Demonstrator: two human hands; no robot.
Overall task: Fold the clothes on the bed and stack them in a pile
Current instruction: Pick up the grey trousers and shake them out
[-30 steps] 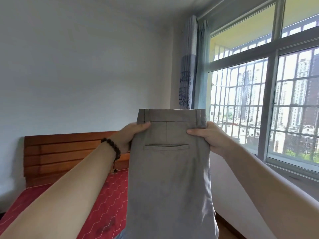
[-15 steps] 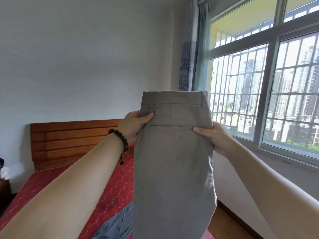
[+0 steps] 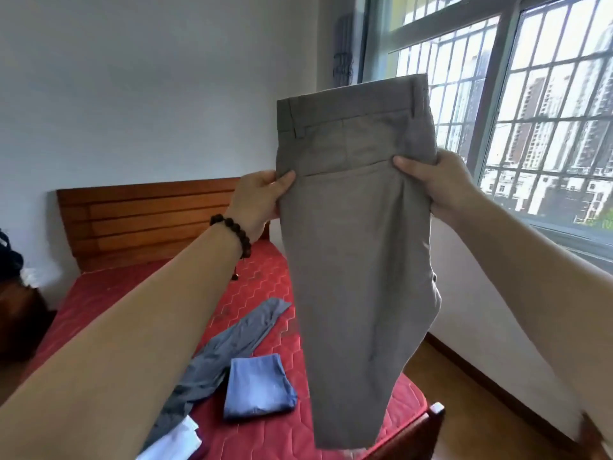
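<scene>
Red bed, grey garment, folded jeans

Dark beaded bracelet, bare forearms

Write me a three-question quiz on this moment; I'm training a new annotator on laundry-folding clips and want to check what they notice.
1. True or false: both hands grip the grey trousers in the air.
2. Which wrist wears the bead bracelet? A) left B) right C) neither
3. What colour is the folded garment lying on the red mattress?

Key:
1. True: the left hand and right hand pinch the trousers' side edges below the waistband.
2. A.
3. Light blue; it lies beside an unfolded grey-blue garment.
</scene>
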